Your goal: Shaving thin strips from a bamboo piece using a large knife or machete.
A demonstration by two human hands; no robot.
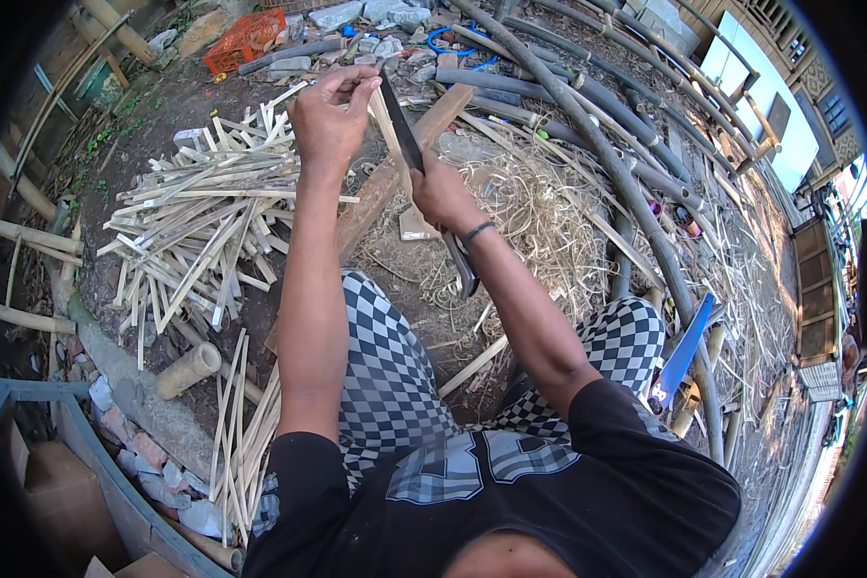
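My left hand (332, 118) is raised, its thumb and fingers pinching the upper end of a pale bamboo strip (391, 123). My right hand (443, 196) is wrapped round a long dark-bladed knife (405, 130), whose blade points up and lies along the strip. The knife's curved handle end (466, 279) sticks out below my right wrist. The strip's lower end runs to my right fingers; whether they touch it I cannot tell. Behind both hands a wooden beam (451, 104) slants across the ground. Curled bamboo shavings (539, 226) lie beyond my right forearm.
A heap of split bamboo strips (202, 212) lies at left, with more strips (236, 443) beside my left arm. Long bamboo poles (602, 144) cross the ground at right. A blue-bladed saw (684, 349) rests by my right knee. An orange crate (245, 40) stands far left.
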